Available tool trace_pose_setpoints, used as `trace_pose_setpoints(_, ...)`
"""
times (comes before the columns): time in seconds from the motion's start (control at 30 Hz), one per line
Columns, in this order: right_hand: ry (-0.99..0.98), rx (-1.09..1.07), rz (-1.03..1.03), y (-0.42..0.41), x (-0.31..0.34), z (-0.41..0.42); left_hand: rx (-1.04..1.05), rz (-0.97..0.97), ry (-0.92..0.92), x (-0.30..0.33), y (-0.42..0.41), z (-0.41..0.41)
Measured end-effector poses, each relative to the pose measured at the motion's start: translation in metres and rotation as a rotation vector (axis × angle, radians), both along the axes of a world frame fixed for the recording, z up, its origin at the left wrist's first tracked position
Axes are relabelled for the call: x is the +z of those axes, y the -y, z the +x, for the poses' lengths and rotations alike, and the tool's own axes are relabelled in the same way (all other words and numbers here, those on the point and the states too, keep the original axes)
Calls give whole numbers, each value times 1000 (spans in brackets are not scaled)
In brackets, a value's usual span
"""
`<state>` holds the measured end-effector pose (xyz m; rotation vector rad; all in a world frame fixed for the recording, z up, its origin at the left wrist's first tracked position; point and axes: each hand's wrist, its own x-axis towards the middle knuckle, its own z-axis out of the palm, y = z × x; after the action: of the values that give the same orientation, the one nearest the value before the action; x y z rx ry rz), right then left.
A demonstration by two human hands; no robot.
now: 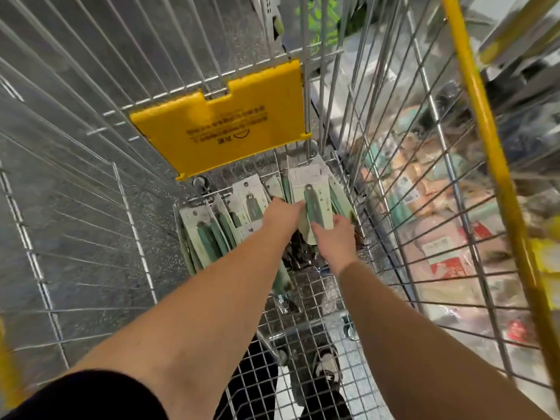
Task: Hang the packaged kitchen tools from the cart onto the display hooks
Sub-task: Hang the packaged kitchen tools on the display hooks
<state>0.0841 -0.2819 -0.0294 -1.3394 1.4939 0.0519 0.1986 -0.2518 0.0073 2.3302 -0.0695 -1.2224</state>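
Wire cart (pixel 357 189): both hands (pixel 333 237) grip green packaged tool (pixel 315 207).

A wire cart (pixel 318 298) fills the frame, its gridded metal floor running from the lower middle up to the centre, with wire walls rising on the left and right and a yellow plastic flap (pixel 221 122) hanging at its far end in the upper middle. On the cart floor near the centre lie packaged kitchen tools (pixel 212 234), green-handled pieces on pale backing cards, some stacked at centre left and others leaning at centre right. Beneath the mesh shows a speckled grey floor (pixel 91 237).
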Motion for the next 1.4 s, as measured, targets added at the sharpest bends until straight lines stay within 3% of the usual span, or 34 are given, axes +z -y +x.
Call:
trace_pose_setpoints(0.13, 47, -56, 43, -1, 0, -3, 26, -16, -6, -7, -5, -3)
trace_pose_setpoints(0.3, 141, -42, 134, -5, 10, -11, 218, -110, -46, -7, -17, -4)
trace_pose_setpoints(0.63, 158, 48, 262, -11, 59, -31, 402, -309, -266, 34, -49, -37)
trace_pose_setpoints(1.03, 214, 14, 262, -50, 88, -64, 425, -293, -310, 47, -92, -67)
trace_pose_setpoints(1.13, 249, 8, 267, -55, 95, -70, 451, -350, -366, 60, -100, -71)
trace_pose_setpoints(1.4, 274, 222, 103, -73, 186, -113, 408, -473, -439, 157, -138, -115)
